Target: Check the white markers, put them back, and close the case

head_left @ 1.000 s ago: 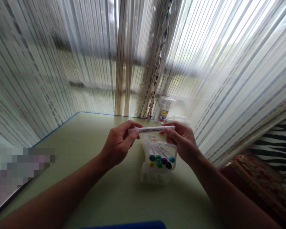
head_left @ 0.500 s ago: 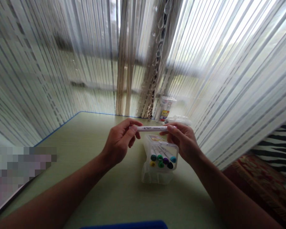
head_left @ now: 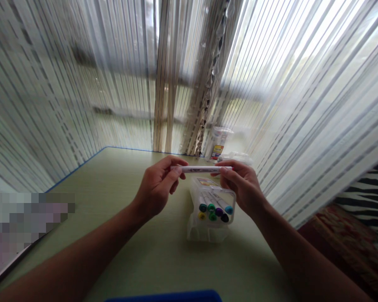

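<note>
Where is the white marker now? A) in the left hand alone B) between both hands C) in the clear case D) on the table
B. The white marker is pinched at its ends by the left hand and right hand, above the clear plastic case.

Bright daylight glows through the sheer curtains (head_left: 290,75), leaving the green desk (head_left: 164,260) dim and softly shadowed, with wide-angle bending at the frame edges
</note>
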Motion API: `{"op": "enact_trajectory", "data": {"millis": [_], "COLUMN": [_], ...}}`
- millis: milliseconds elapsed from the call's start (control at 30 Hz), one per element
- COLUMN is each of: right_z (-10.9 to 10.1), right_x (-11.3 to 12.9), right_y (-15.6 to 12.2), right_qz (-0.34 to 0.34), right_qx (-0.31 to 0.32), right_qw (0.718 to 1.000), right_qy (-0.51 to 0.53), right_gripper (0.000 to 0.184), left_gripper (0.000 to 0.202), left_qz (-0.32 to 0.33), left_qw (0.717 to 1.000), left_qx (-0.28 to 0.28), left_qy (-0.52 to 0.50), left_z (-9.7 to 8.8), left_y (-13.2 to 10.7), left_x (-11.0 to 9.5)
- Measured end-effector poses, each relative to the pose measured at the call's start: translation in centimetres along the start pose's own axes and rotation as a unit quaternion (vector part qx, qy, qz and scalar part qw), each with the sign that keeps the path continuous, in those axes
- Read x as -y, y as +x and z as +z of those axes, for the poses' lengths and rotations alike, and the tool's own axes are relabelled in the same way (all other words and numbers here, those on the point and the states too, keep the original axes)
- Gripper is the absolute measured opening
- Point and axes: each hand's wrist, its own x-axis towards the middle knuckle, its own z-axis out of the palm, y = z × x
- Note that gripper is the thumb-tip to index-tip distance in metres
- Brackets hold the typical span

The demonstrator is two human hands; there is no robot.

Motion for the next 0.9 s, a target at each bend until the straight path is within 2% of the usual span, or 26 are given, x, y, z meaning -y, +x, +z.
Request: {"op": "enact_trajectory", "data": {"millis": [267, 500, 900], "right_z": [0.06, 0.08, 0.03], "right_x": [0.12, 0.2, 0.13], "right_y": [-0.04, 0.02, 0.16], "right_qz": [0.005, 0.0, -0.012], "right_qx": [-0.002, 0.004, -0.022], "right_qw": [1.0, 1.0, 1.0], "right_qy": [0.005, 0.002, -0.002], "right_gripper": [0.015, 0.023, 0.017], "left_gripper": [0.019, 0.02, 0.022], "left_qz": [0.003, -0.005, 0.002], "left_qw": [1.0, 1.0, 1.0], "left_qx": [-0.002, 0.0, -0.017], "left_qy": [0.005, 0.001, 0.008], "left_z": [0.05, 0.24, 0.19], "left_y": [-0.01, 0.12, -0.11], "left_x": [0.13, -0.05, 0.08]}}
